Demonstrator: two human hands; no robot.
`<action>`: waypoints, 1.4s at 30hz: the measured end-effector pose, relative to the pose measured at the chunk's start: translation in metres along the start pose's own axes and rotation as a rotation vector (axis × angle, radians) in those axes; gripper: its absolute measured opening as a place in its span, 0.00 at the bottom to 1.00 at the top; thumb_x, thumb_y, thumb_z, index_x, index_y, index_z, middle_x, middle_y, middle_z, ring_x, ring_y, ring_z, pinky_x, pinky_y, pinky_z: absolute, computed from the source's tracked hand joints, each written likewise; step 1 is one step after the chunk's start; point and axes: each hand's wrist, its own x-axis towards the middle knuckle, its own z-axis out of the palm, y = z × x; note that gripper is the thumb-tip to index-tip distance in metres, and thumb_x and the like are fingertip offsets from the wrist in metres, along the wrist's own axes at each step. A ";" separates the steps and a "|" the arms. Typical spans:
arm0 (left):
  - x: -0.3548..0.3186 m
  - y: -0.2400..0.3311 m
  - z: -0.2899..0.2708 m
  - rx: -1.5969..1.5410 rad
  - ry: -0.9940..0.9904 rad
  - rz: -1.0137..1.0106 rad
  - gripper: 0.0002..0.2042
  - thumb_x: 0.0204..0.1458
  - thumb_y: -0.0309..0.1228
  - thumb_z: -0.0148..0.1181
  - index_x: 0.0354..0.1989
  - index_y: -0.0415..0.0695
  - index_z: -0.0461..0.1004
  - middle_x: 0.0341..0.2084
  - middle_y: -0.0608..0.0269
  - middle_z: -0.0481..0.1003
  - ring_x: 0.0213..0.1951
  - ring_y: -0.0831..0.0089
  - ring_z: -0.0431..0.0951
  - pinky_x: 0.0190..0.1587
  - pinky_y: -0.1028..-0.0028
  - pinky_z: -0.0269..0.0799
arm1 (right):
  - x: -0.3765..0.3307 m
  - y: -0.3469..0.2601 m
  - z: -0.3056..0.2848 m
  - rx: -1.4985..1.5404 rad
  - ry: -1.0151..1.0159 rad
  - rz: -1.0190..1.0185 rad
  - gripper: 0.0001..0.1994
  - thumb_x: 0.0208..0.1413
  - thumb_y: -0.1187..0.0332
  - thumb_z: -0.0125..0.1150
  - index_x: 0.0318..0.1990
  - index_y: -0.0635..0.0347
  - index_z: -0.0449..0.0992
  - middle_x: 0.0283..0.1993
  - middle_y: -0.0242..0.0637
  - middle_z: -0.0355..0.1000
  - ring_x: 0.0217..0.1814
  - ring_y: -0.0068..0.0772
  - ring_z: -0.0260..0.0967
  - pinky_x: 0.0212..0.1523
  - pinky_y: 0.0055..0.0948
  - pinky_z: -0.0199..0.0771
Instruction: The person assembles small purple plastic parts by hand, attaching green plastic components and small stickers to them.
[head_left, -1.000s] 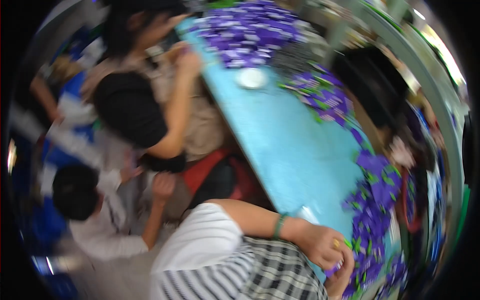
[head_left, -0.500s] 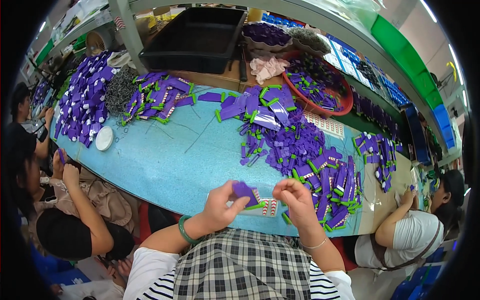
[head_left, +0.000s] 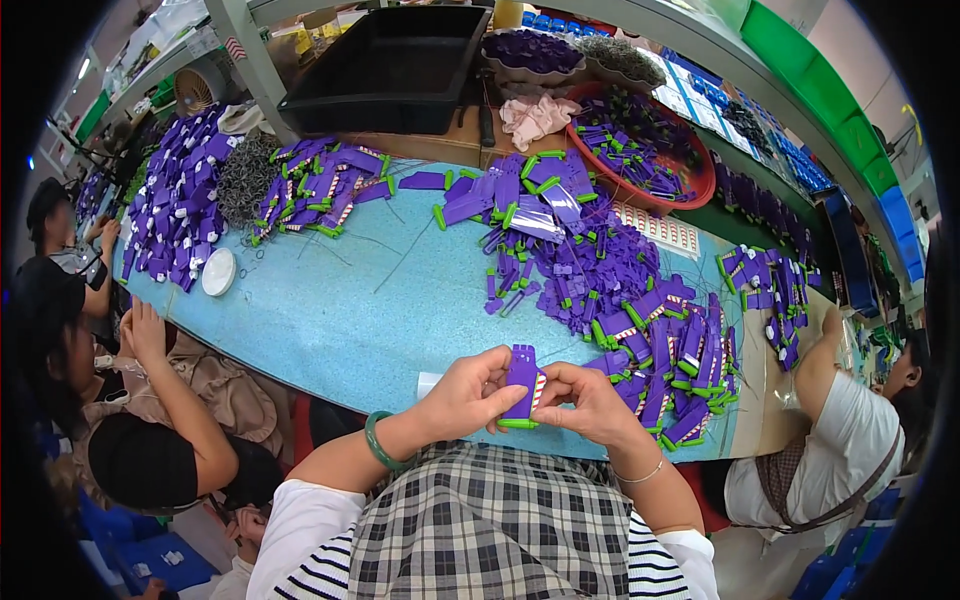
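Note:
Close in front of me, my left hand grips a flat purple plastic piece with a green end toward me. A red-and-white striped strip runs down its right edge. My right hand pinches that right edge, thumb and index finger closed at the strip; its fingertips are partly hidden. A pale sheet lies on the table, mostly covered by my left hand. Right of my hands is a heap of purple-and-green pieces with striped strips.
Loose purple parts are piled mid-table. A red basin and a black tray stand at the back. Further left are metal rings, a white round lid and more purple pieces. Co-workers sit on both sides.
My right hand has come down and left onto the piece's striped edge. My left hand has turned the piece more upright and shifted it right. The right-hand co-worker's arm has reached forward.

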 end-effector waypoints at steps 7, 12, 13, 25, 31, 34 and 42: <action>0.020 -0.014 0.014 -0.064 0.042 -0.041 0.08 0.55 0.29 0.53 0.40 0.40 0.64 0.25 0.64 0.72 0.20 0.80 0.74 0.18 0.82 0.71 | -0.002 0.006 0.021 0.108 0.247 0.078 0.16 0.43 0.72 0.70 0.38 0.64 0.68 0.29 0.31 0.72 0.29 0.15 0.68 0.28 0.17 0.70; 0.058 -0.006 -0.012 1.050 0.325 0.475 0.10 0.45 0.29 0.62 0.33 0.41 0.68 0.22 0.59 0.69 0.24 0.65 0.75 0.25 0.69 0.71 | -0.001 0.006 0.006 0.310 0.705 -0.256 0.16 0.51 0.80 0.54 0.49 0.65 0.64 0.36 0.34 0.70 0.37 0.24 0.71 0.30 0.21 0.73; 0.064 -0.006 -0.018 1.054 0.323 0.480 0.10 0.45 0.29 0.62 0.33 0.41 0.68 0.22 0.59 0.69 0.24 0.65 0.75 0.25 0.69 0.71 | -0.003 0.002 0.002 0.319 0.755 -0.289 0.17 0.52 0.81 0.52 0.51 0.65 0.63 0.38 0.34 0.69 0.39 0.24 0.70 0.32 0.21 0.73; 0.041 0.009 -0.014 0.344 -0.091 0.073 0.08 0.50 0.25 0.57 0.37 0.40 0.67 0.28 0.62 0.74 0.32 0.74 0.76 0.34 0.76 0.72 | -0.003 0.007 -0.009 0.125 0.211 -0.385 0.22 0.43 0.83 0.60 0.49 0.60 0.73 0.53 0.44 0.62 0.53 0.31 0.62 0.38 0.21 0.73; 0.012 -0.024 -0.001 -0.472 -0.074 0.073 0.12 0.51 0.18 0.55 0.44 0.37 0.66 0.35 0.61 0.72 0.37 0.76 0.75 0.39 0.76 0.72 | 0.010 0.024 0.012 0.794 0.148 -0.061 0.10 0.51 0.78 0.58 0.42 0.62 0.75 0.40 0.33 0.72 0.35 0.21 0.68 0.30 0.19 0.69; 0.011 -0.041 0.003 -0.069 0.155 0.416 0.10 0.50 0.15 0.54 0.42 0.36 0.70 0.40 0.60 0.69 0.40 0.76 0.73 0.45 0.74 0.71 | 0.011 0.033 0.022 1.030 0.092 0.084 0.10 0.52 0.76 0.58 0.43 0.63 0.74 0.38 0.31 0.72 0.33 0.20 0.68 0.30 0.20 0.69; 0.011 -0.042 -0.009 -0.429 0.273 0.275 0.09 0.49 0.15 0.56 0.39 0.37 0.71 0.34 0.64 0.73 0.39 0.76 0.74 0.46 0.75 0.71 | -0.002 0.017 0.020 -0.056 0.509 -0.268 0.18 0.44 0.84 0.61 0.45 0.60 0.77 0.28 0.28 0.65 0.28 0.18 0.63 0.27 0.17 0.65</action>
